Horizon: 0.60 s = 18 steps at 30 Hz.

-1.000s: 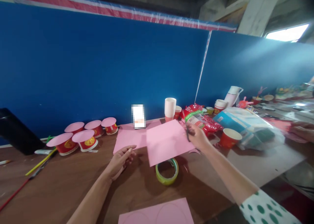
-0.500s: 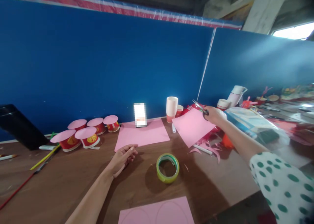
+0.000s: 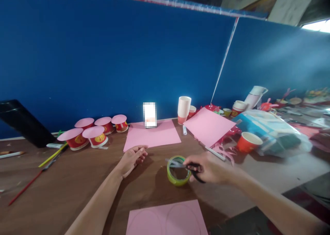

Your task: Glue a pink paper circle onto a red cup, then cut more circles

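Observation:
My right hand (image 3: 210,168) is closed on a pair of scissors (image 3: 197,176) with black handles. The blurred blades point left, over a roll of yellow-green tape (image 3: 177,182) lying flat on the table. Resting on the wood left of the tape, my left hand (image 3: 133,159) has its fingers curled together, with nothing visible in them. Its fingertips are beside the near edge of a pink sheet (image 3: 160,136). Closer to me lies another pink sheet (image 3: 167,219), marked with two drawn circles.
Several red cups (image 3: 96,138) topped with pink discs stand at the left. Stacked white cups (image 3: 184,109) and a tilted pink sheet (image 3: 210,125) are at the back. Paper scraps, an orange-red cup (image 3: 249,142) and a plastic bag (image 3: 281,135) lie to the right.
My right hand has come down from the back right with the scissors, toward the tape roll. My left hand stays in about the same place. The view has shifted slightly.

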Each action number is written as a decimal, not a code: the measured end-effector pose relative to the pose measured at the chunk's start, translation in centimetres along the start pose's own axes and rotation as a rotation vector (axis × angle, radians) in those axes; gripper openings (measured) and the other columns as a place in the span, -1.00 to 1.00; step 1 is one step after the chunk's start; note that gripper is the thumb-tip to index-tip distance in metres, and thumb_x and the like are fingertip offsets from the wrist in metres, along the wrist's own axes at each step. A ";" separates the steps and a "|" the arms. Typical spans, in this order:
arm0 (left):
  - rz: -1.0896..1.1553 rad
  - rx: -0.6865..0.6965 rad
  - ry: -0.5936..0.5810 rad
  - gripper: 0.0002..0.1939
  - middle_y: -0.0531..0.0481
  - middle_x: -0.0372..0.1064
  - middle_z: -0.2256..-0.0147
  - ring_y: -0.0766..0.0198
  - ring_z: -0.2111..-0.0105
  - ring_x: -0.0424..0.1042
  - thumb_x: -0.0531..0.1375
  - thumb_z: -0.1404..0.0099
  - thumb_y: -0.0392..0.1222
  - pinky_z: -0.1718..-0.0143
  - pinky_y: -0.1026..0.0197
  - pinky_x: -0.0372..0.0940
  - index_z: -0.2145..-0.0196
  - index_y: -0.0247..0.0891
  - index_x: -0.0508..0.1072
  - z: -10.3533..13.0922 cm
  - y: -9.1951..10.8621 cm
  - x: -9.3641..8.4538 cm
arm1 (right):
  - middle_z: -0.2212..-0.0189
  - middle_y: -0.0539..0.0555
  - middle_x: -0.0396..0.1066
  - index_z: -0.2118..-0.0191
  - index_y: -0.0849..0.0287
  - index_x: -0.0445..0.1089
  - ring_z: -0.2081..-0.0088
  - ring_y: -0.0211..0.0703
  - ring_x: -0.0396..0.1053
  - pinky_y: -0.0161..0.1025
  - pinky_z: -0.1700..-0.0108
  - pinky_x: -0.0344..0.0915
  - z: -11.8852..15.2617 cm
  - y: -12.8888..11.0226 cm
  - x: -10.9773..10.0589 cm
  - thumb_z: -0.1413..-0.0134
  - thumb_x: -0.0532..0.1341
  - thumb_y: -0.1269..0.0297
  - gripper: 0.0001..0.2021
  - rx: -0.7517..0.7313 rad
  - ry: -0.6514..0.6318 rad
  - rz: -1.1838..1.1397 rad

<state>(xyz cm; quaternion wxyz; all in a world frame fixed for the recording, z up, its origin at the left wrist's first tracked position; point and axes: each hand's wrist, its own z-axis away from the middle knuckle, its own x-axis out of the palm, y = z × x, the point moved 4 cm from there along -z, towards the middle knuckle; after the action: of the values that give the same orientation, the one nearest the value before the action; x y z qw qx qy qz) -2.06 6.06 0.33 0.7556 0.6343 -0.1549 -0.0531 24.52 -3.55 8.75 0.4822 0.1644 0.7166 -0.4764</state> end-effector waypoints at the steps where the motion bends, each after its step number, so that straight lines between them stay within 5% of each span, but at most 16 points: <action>1: -0.002 0.002 -0.005 -0.63 0.03 0.31 0.44 0.49 0.54 0.21 0.21 -0.10 -0.05 0.54 0.43 0.13 0.17 -0.30 0.39 0.0 0.0 0.0 | 0.40 -0.03 0.46 0.17 0.05 0.36 0.39 -0.19 0.38 -0.32 0.35 0.20 0.4 -0.6 0.5 0.09 0.19 0.33 -0.73 -0.020 -0.009 0.081; 8: -0.016 0.005 0.011 -0.63 0.03 0.32 0.45 0.48 0.54 0.21 0.22 -0.08 -0.05 0.54 0.41 0.13 0.19 -0.30 0.40 0.1 0.1 0.1 | 0.32 0.00 0.46 0.14 0.02 0.34 0.29 -0.14 0.38 -0.30 0.26 0.20 -0.7 2.8 -0.3 0.09 0.12 0.47 -0.66 0.100 0.085 0.309; 12: -0.019 0.010 0.007 -0.64 0.03 0.32 0.44 0.49 0.54 0.20 0.22 -0.07 -0.06 0.54 0.42 0.12 0.19 -0.30 0.41 0.1 0.2 0.1 | 0.25 0.06 0.44 0.06 0.07 0.29 0.29 -0.13 0.37 -0.31 0.29 0.20 -1.0 4.3 -1.8 0.11 0.12 0.47 -0.59 0.221 0.254 0.398; 15: -0.017 0.009 0.005 -0.64 0.03 0.32 0.44 0.48 0.54 0.20 0.22 -0.08 -0.06 0.55 0.43 0.12 0.18 -0.29 0.40 0.0 0.1 0.1 | 0.30 0.04 0.43 0.12 0.08 0.31 0.33 -0.16 0.37 -0.32 0.31 0.19 0.2 2.1 -0.9 0.08 0.12 0.41 -0.68 0.183 0.277 0.283; 18: -0.013 0.017 -0.007 -0.63 0.02 0.32 0.44 0.47 0.53 0.21 0.21 -0.09 -0.05 0.53 0.42 0.14 0.17 -0.29 0.40 0.0 0.0 0.0 | 0.41 -0.04 0.42 0.20 0.06 0.32 0.37 -0.21 0.35 -0.36 0.32 0.19 2.1 -1.8 2.4 0.17 0.11 0.48 -0.68 0.054 0.051 0.099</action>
<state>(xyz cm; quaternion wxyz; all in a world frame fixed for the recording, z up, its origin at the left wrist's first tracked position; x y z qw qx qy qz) -2.02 6.06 0.37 0.7491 0.6416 -0.1540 -0.0588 23.22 -6.69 7.43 0.4821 0.2248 0.7067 -0.4665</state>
